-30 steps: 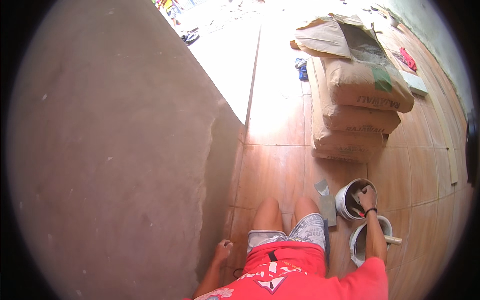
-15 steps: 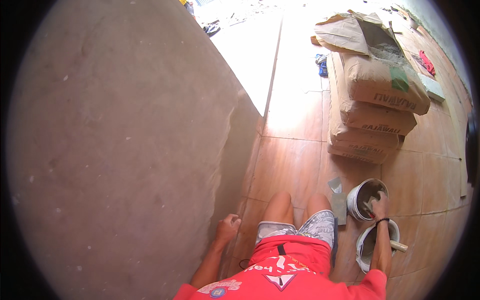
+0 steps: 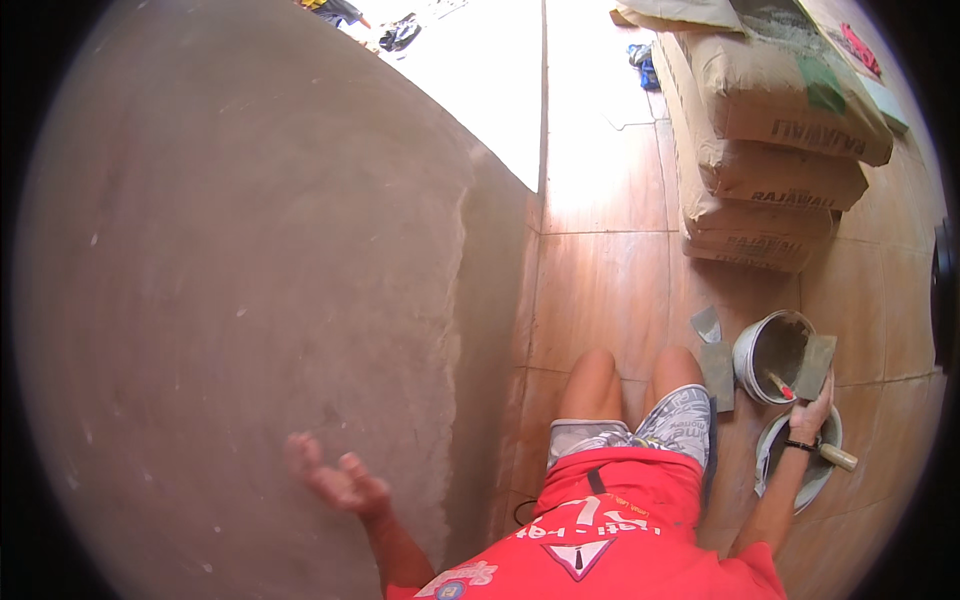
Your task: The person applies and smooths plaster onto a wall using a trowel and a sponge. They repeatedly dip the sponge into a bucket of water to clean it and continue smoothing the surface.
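Note:
My left hand (image 3: 340, 484) is raised in front of the grey plastered wall (image 3: 250, 280), empty, with its fingers spread. At the right, my right hand (image 3: 811, 412) holds a flat, grey-green rectangular plate (image 3: 820, 366), possibly a plastering float; its grip is partly hidden. The plate stands at the right rim of a round bucket (image 3: 743, 360). Inside that bucket leans a tool with a red-tipped handle (image 3: 781, 386). Below my right wrist sits a second bucket (image 3: 836, 430), with a pale handle (image 3: 838, 457) across its rim.
Left of the buckets, a similar rectangular plate (image 3: 717, 377) and a small scraper blade (image 3: 706, 324) lie on the tiled floor (image 3: 600, 290). Stacked brown paper sacks (image 3: 780, 175) rise beyond them, the top one torn open with grey powder inside. Blue cloth (image 3: 641, 66) lies beside the stack.
My right hand has come out of the round bucket and now holds the rectangular plate, leaving the red-tipped tool behind. My left hand has moved left across the wall and opened.

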`<action>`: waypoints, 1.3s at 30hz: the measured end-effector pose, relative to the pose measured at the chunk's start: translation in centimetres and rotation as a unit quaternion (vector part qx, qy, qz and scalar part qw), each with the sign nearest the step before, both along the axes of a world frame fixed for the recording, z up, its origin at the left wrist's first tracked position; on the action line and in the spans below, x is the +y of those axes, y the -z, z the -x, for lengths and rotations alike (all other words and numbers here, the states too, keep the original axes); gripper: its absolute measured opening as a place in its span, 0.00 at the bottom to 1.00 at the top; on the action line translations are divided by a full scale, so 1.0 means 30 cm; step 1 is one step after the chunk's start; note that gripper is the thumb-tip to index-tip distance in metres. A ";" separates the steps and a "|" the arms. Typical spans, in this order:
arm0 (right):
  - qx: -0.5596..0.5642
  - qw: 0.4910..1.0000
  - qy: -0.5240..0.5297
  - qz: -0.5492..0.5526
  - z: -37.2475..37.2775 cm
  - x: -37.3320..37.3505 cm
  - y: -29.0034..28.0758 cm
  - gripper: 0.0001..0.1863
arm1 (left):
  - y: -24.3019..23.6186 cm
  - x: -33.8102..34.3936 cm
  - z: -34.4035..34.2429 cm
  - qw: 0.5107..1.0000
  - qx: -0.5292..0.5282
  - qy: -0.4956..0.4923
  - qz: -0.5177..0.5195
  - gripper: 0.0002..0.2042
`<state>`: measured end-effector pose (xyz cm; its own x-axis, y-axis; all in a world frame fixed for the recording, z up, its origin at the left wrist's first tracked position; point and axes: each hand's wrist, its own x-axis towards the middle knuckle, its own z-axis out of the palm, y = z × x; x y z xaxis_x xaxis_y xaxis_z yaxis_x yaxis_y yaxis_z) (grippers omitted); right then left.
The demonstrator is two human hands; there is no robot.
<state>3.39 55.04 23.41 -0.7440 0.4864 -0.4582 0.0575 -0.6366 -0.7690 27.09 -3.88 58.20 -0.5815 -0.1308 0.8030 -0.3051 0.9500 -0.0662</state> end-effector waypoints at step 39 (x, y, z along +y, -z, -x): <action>0.359 0.847 -0.331 -0.209 0.650 -2.277 -0.268 0.28 | 0.088 -0.220 0.249 0.806 -0.054 -0.453 0.378 0.33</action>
<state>-16.10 -13.26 31.45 -0.9312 -0.1375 0.3375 -0.2830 -0.3105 -0.9075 19.61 -10.47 55.55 -0.5942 -0.0377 0.8034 -0.8043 0.0166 -0.5940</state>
